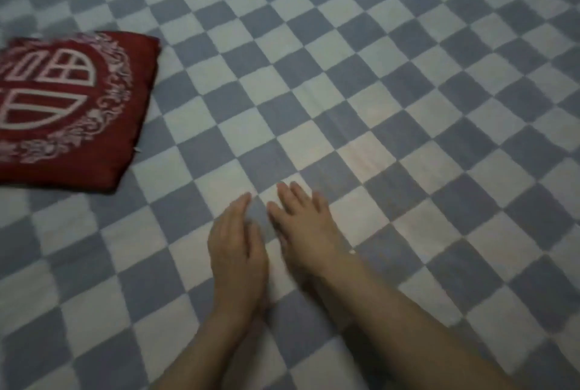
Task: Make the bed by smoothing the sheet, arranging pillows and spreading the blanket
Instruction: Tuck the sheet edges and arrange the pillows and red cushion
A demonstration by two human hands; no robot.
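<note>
A blue-and-white checkered sheet (392,82) covers the whole bed and fills the view. Both of my hands lie flat on it near the lower middle, side by side and almost touching. My left hand (237,248) has its fingers straight and pointing away from me. My right hand (303,226) is also flat, fingers spread slightly on the cloth. A red pillow (62,107) with a white round ornament lies on the sheet at the left, well apart from my hands. A faint crease runs through the sheet just beyond my fingertips.
</note>
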